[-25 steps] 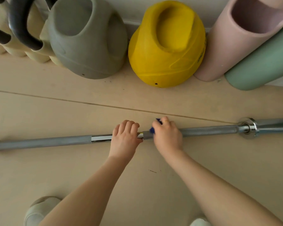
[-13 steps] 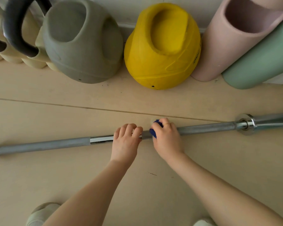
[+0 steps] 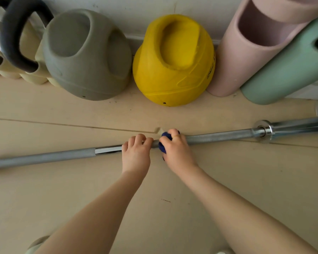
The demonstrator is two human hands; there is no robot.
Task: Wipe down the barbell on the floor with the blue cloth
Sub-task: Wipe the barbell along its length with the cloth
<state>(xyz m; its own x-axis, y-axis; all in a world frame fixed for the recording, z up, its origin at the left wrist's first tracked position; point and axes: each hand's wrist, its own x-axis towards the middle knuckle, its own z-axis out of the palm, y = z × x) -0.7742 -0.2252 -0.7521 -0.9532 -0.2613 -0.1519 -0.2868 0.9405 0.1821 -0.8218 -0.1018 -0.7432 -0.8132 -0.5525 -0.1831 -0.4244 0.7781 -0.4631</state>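
Observation:
A long steel barbell (image 3: 218, 137) lies across the pale floor from the left edge to the right edge, with a collar and sleeve (image 3: 264, 131) at the right. My left hand (image 3: 136, 154) grips the bar near its middle, fingers curled over it. Right beside it, my right hand (image 3: 176, 149) presses a dark blue cloth (image 3: 162, 145) around the bar; only a small bunched part of the cloth shows under the fingers. The two hands are nearly touching.
Along the wall behind the bar stand a grey kettlebell (image 3: 88, 57), a yellow kettlebell (image 3: 174, 61), cream kettlebells with black handles (image 3: 17, 43), a pink foam roller (image 3: 246, 52) and a green roller (image 3: 286, 66). Shoe tips (image 3: 35, 246) show at the bottom.
My right hand with the cloth has slid slightly left along the bar, toward my left hand. More of the cloth now shows. The camera has shifted a little.

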